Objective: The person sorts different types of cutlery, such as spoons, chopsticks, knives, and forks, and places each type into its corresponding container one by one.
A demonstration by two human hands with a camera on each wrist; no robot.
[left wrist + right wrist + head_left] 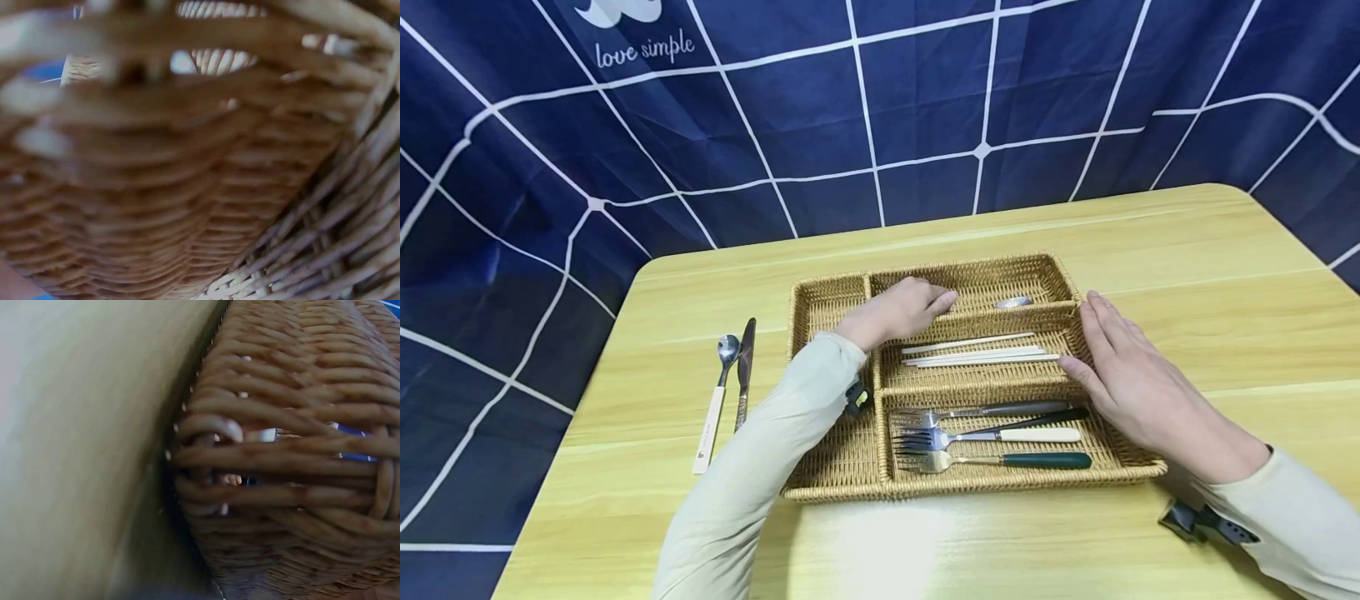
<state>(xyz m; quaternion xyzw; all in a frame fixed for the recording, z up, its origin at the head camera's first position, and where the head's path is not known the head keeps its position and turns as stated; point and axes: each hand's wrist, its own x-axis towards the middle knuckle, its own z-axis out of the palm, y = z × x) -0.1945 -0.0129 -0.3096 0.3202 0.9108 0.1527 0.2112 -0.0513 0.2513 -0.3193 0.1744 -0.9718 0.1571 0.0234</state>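
Observation:
A woven cutlery basket (880, 433) with divided compartments lies on the table. My left hand (898, 310) reaches over its back compartment, thumb extended along the divider and the other fingertips hidden; I cannot tell whether it holds anything. To its right a silver piece of cutlery (1013, 302) shows just above the divider. My right hand (1127, 387) rests on the basket's right rim, fingers extended. White chopsticks (977, 358) lie in the middle compartment. The front one holds several forks (940, 437) with grey, black, white and green handles. Both wrist views show close wickerwork (150, 206), (294, 394).
Left of the basket, a spoon (718, 392) with a white handle and a dark knife (745, 367) lie side by side on the wooden table (647, 400). A blue curtain with white lines (925, 108) hangs behind the table and along its sides.

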